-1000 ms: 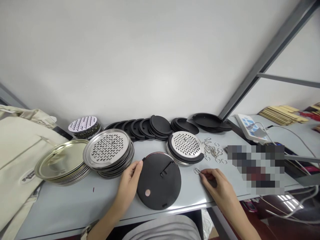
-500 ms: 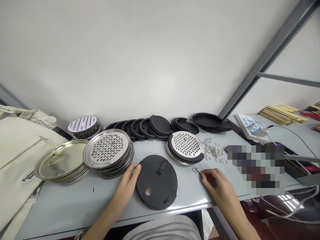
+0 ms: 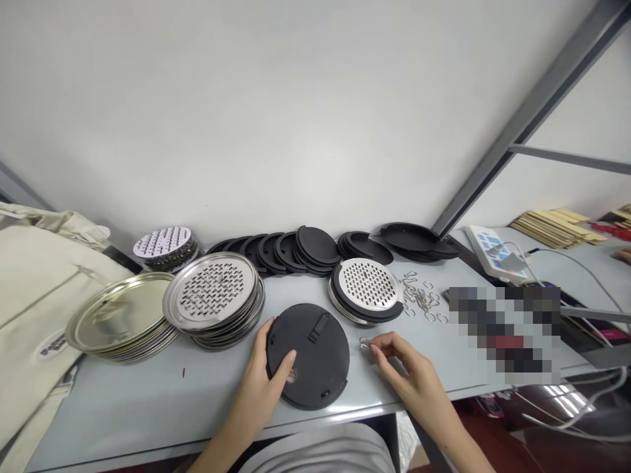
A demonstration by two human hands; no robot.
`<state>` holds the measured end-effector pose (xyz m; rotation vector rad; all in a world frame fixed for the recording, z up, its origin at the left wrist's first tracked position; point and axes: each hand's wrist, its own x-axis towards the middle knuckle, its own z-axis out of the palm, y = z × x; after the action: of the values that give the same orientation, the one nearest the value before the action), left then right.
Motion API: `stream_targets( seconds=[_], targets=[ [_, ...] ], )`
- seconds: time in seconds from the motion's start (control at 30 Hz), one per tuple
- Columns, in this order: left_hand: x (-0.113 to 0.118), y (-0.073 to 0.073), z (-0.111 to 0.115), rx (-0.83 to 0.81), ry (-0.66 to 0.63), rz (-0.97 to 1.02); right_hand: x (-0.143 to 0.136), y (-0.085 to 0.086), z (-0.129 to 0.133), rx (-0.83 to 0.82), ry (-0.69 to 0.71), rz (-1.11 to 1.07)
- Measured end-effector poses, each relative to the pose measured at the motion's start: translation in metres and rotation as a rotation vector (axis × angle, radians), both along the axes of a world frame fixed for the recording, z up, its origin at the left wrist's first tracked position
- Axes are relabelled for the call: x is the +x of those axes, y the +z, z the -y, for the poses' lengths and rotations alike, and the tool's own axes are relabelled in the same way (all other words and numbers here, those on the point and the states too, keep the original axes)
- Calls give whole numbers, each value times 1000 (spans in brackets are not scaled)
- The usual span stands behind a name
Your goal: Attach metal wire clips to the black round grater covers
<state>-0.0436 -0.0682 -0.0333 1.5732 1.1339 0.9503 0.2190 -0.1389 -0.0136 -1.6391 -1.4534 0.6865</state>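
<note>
The left hand (image 3: 266, 381) is gripping the black disc (image 3: 320, 364) by its left edge, thumb pressing on the face; the disc is sitting near the front of the bench (image 3: 142, 407), between the two hands; on its upper right part a raised latch (image 3: 319, 328) is slanting, its long axis running from lower left to upper right; just right of the disc, the right hand (image 3: 407, 364) is pinching a wire clip (image 3: 364, 343), which is pointing leftward at the disc without touching it; beyond the disc to its right, a perforated plate (image 3: 367, 284) is topping a stack, with loose rings (image 3: 430, 316) lying past it; beyond to its left, a grater stack (image 3: 217, 295) is standing; farther behind the disc, black covers (image 3: 318, 246) are overlapping in a row.
</note>
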Motion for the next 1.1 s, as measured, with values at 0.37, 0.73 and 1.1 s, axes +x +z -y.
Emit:
stream_targets(
  seconds=[0.37,0.73,1.1],
  targets=[
    [-2,4,-2,-167,42,34,-18,-3,-3,-45,88,-104],
    [-2,7,-2,-221,-27,45,-31,-6,1,-28,126,-246],
    [0,11,-2,-246,-61,166,-32,-5,5,117,111,-360]
  ],
)
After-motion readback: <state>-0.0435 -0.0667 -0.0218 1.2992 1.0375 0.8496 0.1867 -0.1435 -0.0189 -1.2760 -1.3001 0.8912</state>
